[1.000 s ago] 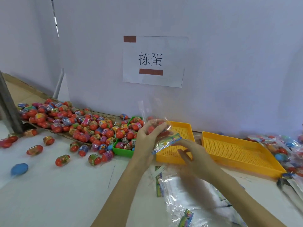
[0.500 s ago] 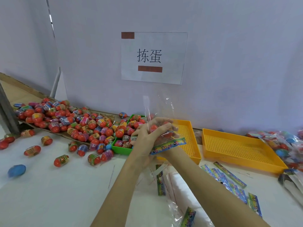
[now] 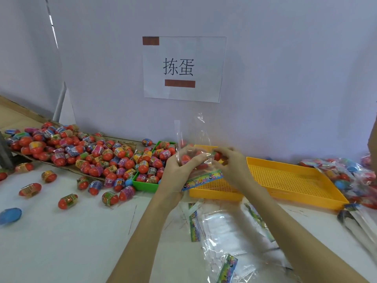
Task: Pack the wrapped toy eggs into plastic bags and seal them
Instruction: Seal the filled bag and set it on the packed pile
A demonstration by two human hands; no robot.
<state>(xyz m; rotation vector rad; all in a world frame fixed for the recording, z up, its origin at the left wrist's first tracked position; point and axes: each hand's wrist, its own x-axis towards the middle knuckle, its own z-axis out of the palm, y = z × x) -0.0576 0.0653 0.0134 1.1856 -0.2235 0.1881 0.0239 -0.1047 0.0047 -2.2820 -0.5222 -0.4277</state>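
Observation:
My left hand (image 3: 179,170) grips a clear plastic bag (image 3: 192,137) that holds a few red wrapped toy eggs, its open top standing upright. My right hand (image 3: 232,166) pinches the same bag from the right side. A colourful printed strip (image 3: 204,179) hangs below both hands. A big heap of wrapped toy eggs (image 3: 81,152) lies on cardboard to the left, and more fill a green tray (image 3: 145,185). Several loose eggs (image 3: 68,201) are scattered on the white table.
Two yellow perforated trays (image 3: 295,180) sit behind my hands. Empty clear bags with printed headers (image 3: 224,231) lie in front of me. Filled bags (image 3: 350,172) pile up at the far right. A blue egg (image 3: 10,215) rests at the left edge. A paper sign (image 3: 181,68) hangs on the wall.
My right hand rose from below the bag to its right side and now pinches it. The left hand keeps its grip on the bag.

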